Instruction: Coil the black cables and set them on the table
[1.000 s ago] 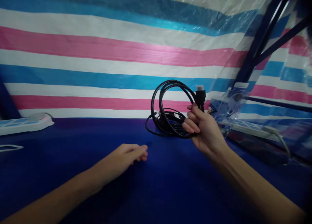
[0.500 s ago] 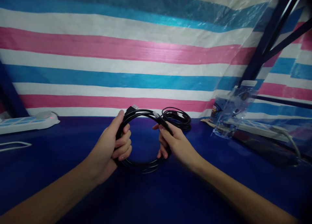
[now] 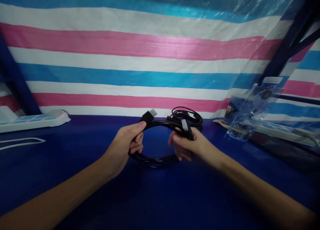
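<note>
A coiled black cable point(image 3: 160, 123) hangs in a ring between my two hands, just above the blue tabletop. My left hand point(image 3: 125, 143) grips the left side of the coil, thumb on top. Beyond that thumb a black plug point(image 3: 147, 116) with a flat metal tip points up and to the right. My right hand point(image 3: 200, 145) closes round the right side of the coil near the cable's other plug point(image 3: 185, 127), whose pale tip points up. Its lower fingers are slightly blurred. Behind my right hand, a second coil of black cable point(image 3: 200, 120) lies on the table.
On the left are a white power strip point(image 3: 32, 122) and a white loop of cord point(image 3: 22, 141). At the right stand a clear plastic bottle point(image 3: 241, 130) and a patterned cup point(image 3: 230, 111), near another power strip point(image 3: 282, 130). A striped sheet point(image 3: 140, 61) hangs behind the blue table point(image 3: 160, 196).
The view has shifted slightly left. The coil is held flatter and pulled wider, and both its plugs show more clearly. My right hand has turned and moved right along with the cable.
</note>
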{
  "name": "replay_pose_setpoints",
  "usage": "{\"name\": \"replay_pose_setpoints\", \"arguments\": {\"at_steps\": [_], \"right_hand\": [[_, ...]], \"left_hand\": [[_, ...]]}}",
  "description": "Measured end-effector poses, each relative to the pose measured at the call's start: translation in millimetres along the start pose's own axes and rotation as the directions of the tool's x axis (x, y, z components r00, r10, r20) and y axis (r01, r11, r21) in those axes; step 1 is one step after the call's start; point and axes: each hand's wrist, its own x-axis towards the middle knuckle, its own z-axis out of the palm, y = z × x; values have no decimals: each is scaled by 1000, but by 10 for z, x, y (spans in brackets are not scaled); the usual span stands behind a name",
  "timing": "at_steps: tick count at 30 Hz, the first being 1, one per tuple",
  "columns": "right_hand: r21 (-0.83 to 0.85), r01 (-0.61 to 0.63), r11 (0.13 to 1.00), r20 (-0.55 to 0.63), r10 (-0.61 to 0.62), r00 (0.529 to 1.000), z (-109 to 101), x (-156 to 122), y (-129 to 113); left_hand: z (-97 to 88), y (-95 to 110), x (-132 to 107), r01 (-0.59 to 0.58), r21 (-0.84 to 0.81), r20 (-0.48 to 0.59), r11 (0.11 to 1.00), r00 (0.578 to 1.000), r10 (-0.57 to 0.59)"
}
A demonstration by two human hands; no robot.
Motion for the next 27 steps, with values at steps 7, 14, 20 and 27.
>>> {"name": "replay_pose_setpoints", "arguments": {"at_steps": [7,14,20,27], "right_hand": [[-117,-85,990,-14,83,996,22,33,101],[3,-22,1000,-13,22,1000,37,8,-46],[-214,34,976,-244,-87,966,114,-22,-169],[-233,-124,964,-30,120,992,80,-67,-183]], "left_hand": [[-98,-80,7,189,-52,366,980,917,-158],[-23,42,3,352,-201,282,914,914,-290],[72,40,-52,194,-48,149,980,971,-185],[128,93,-80,123,190,111,974,983,-146]]}}
